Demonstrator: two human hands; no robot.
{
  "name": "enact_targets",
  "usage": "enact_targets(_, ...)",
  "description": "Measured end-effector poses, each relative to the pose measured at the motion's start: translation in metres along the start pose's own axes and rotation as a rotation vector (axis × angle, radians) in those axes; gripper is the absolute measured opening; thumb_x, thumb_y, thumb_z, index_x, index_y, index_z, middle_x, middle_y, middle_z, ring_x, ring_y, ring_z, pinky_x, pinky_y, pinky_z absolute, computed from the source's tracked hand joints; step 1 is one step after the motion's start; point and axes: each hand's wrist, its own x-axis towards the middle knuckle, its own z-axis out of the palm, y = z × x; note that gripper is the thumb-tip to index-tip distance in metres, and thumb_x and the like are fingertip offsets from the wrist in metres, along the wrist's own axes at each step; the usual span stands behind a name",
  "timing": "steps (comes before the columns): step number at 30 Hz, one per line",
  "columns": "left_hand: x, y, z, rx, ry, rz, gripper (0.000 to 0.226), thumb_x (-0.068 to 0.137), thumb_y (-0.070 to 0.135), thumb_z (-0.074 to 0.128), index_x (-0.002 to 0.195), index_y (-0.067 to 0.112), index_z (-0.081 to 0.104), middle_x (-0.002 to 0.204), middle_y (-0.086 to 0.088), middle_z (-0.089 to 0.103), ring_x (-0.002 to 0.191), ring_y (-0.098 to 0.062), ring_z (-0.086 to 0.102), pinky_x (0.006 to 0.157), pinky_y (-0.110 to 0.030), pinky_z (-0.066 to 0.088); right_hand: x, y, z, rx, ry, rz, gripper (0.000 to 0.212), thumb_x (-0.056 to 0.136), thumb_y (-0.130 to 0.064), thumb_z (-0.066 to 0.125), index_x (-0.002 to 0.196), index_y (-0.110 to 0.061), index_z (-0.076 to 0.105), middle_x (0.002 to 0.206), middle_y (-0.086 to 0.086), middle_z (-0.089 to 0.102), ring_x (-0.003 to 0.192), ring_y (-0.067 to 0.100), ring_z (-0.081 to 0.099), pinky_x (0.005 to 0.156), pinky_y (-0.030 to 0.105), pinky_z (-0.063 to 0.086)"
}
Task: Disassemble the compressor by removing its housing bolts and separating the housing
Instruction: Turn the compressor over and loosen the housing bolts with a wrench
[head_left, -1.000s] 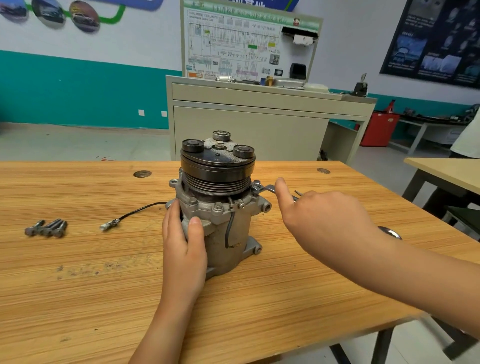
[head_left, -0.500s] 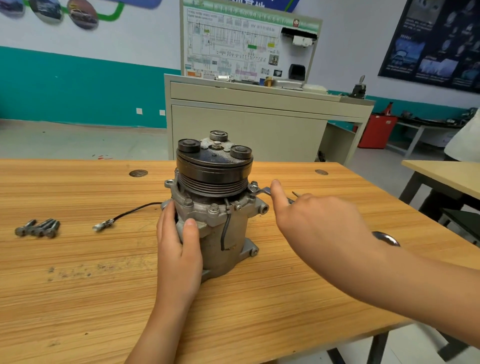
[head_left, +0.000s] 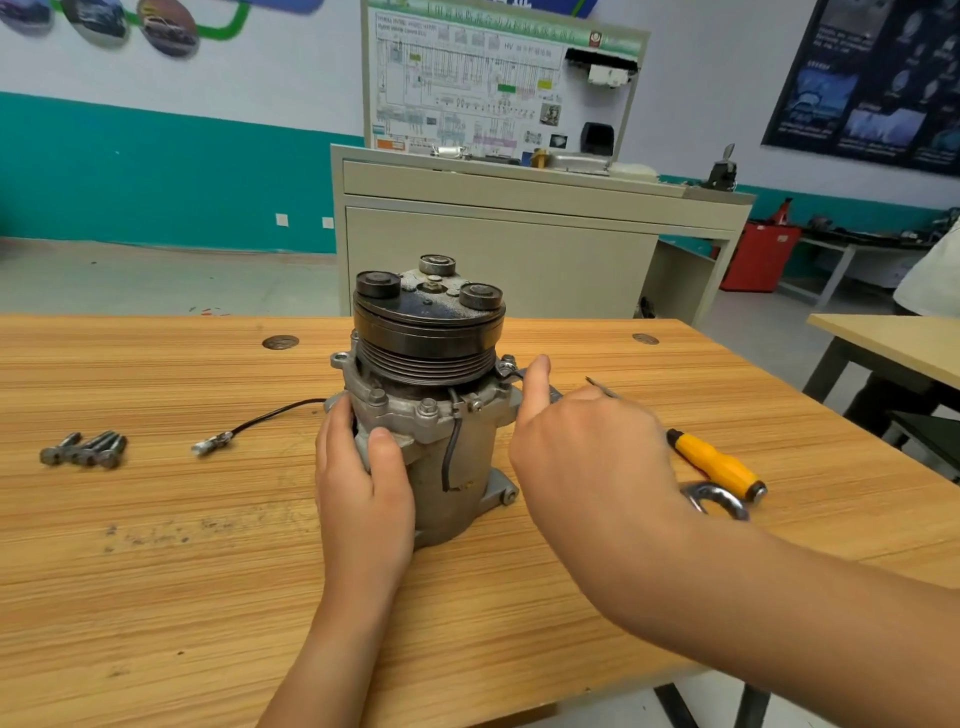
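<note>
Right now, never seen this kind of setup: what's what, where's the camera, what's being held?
No robot here: a person's two bare hands, filmed by one wide-angle camera worn on the head, looking forward and down. The compressor stands upright on a wooden table, pulley end up. The left hand grips its housing, apparently to steady it. The right hand holds a wrench whose head sits at a flange bolt. On the table lie a cluster of loose bolts at left, a cable plug from the compressor, and a yellow-handled screwdriver at right.
</note>
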Motion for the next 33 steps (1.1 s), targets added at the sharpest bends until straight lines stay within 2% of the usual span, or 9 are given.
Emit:
enact_targets(2, 0.000, 0.000, -0.001, -0.017, -0.002, -0.012, 0.063, 0.083, 0.037, 0.029, 0.141, 0.015, 0.039, 0.142, 0.003, 0.042, 0.129, -0.005, 0.033, 0.104, -0.023, 0.028, 0.001, 0.004, -0.004, 0.012, -0.006, -0.003, 0.063, 0.088, 0.006, 0.037, 0.140, 0.013, 0.003, 0.132, 0.011, 0.029, 0.060, 0.016, 0.042, 0.045, 0.022, 0.035)
enact_targets(4, 0.000, 0.000, -0.002, -0.016, -0.023, -0.016, 0.065, 0.083, 0.039, 0.029, 0.143, 0.015, 0.037, 0.144, 0.003, 0.039, 0.132, -0.006, 0.031, 0.109, -0.029, 0.028, 0.002, 0.016, -0.001, -0.018, 0.033, -0.008, 0.067, 0.087, 0.005, 0.037, 0.141, 0.010, -0.002, 0.092, 0.013, 0.052, 0.050, 0.017, 0.036, 0.040, 0.025, 0.032)
enact_targets(6, 0.000, -0.001, -0.004, 0.009, -0.042, -0.008, 0.066, 0.083, 0.041, 0.028, 0.145, 0.017, 0.033, 0.148, 0.005, 0.035, 0.133, -0.003, 0.028, 0.110, -0.027, 0.025, 0.002, 0.030, 0.007, -0.075, 0.092, -0.039, 0.068, 0.089, 0.003, 0.035, 0.143, 0.002, -0.007, 0.063, 0.008, 0.037, 0.045, 0.018, 0.032, 0.035, 0.027, 0.024)
enact_targets(12, 0.001, -0.003, -0.003, 0.060, -0.040, 0.007, 0.068, 0.084, 0.042, 0.027, 0.146, 0.014, 0.030, 0.150, 0.003, 0.032, 0.137, -0.007, 0.024, 0.111, -0.027, 0.020, 0.027, 0.081, 0.034, -0.129, 0.271, -0.144, 0.072, 0.092, -0.006, 0.042, 0.138, -0.021, -0.012, 0.072, 0.001, 0.038, 0.054, 0.015, 0.041, 0.039, 0.024, 0.031)
enact_targets(16, 0.001, -0.004, -0.003, 0.060, -0.044, 0.010, 0.068, 0.084, 0.041, 0.027, 0.146, 0.014, 0.031, 0.150, 0.002, 0.032, 0.136, -0.006, 0.024, 0.108, -0.022, 0.019, 0.059, 0.098, 0.057, 0.001, 0.577, -0.298, 0.061, 0.073, 0.010, 0.065, 0.129, -0.004, 0.044, 0.091, 0.017, 0.063, 0.071, 0.031, 0.061, 0.060, 0.034, 0.053)
enact_targets(20, 0.002, -0.005, -0.005, 0.070, -0.049, 0.021, 0.067, 0.084, 0.041, 0.027, 0.145, 0.013, 0.032, 0.148, 0.002, 0.033, 0.134, -0.004, 0.025, 0.108, -0.023, 0.020, 0.100, 0.082, 0.071, 0.210, 0.951, -0.303, 0.027, 0.078, 0.011, 0.045, 0.091, 0.003, 0.068, 0.087, 0.019, 0.068, 0.079, 0.032, 0.067, 0.073, 0.047, 0.055)
enact_targets(26, 0.002, -0.006, -0.005, 0.087, -0.051, 0.031, 0.067, 0.085, 0.041, 0.027, 0.145, 0.013, 0.031, 0.149, 0.000, 0.034, 0.136, -0.007, 0.026, 0.112, -0.029, 0.021, 0.119, 0.047, 0.079, 0.594, 1.050, -0.124, 0.025, 0.075, 0.016, 0.060, 0.096, 0.006, 0.068, 0.098, 0.018, 0.069, 0.091, 0.033, 0.066, 0.077, 0.050, 0.054)
enact_targets(30, 0.002, -0.005, -0.006, 0.112, -0.052, 0.032, 0.069, 0.084, 0.043, 0.026, 0.146, 0.013, 0.029, 0.151, 0.000, 0.031, 0.138, -0.009, 0.023, 0.112, -0.029, 0.018, 0.074, 0.055, 0.066, 1.056, 1.109, 0.119, 0.043, 0.093, -0.007, 0.047, 0.135, -0.010, 0.038, 0.084, 0.015, 0.068, 0.060, 0.028, 0.061, 0.053, 0.037, 0.050)
enact_targets(33, 0.001, -0.003, -0.007, 0.242, -0.029, 0.076, 0.070, 0.083, 0.045, 0.021, 0.145, 0.013, 0.030, 0.152, 0.002, 0.027, 0.141, -0.012, 0.018, 0.116, -0.046, 0.011, 0.029, 0.057, 0.057, 0.862, 0.914, 0.185, 0.051, 0.096, -0.017, 0.039, 0.144, -0.018, 0.021, 0.052, 0.003, 0.051, 0.040, 0.023, 0.046, 0.037, 0.032, 0.035)
